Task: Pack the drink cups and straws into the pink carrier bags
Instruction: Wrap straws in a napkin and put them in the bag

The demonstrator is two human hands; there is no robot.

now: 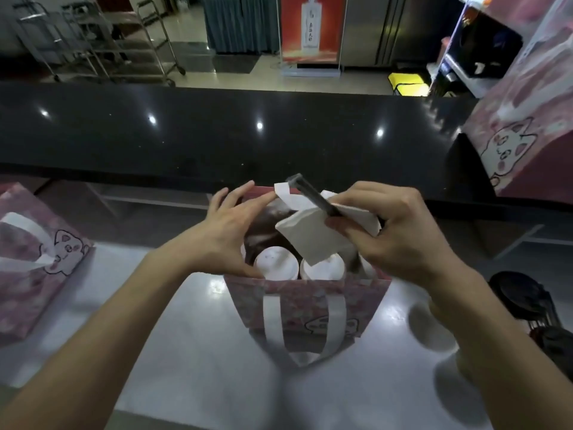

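Observation:
A pink carrier bag (304, 305) with a cat print and white handles stands open on the steel counter in front of me. Two white-lidded drink cups (276, 265) (324, 270) sit side by side inside it. My left hand (229, 231) rests on the bag's left rim, fingers spread, holding the mouth apart. My right hand (393, 234) hovers over the bag's right side, gripping a folded white napkin (313, 240) together with dark wrapped straws (313, 193) that point up and to the left.
A second pink bag (37, 259) lies flat at the left. A third pink bag (527, 128) stands at the upper right on the black raised counter (217, 135). Dark round lids (521, 293) sit at the right edge.

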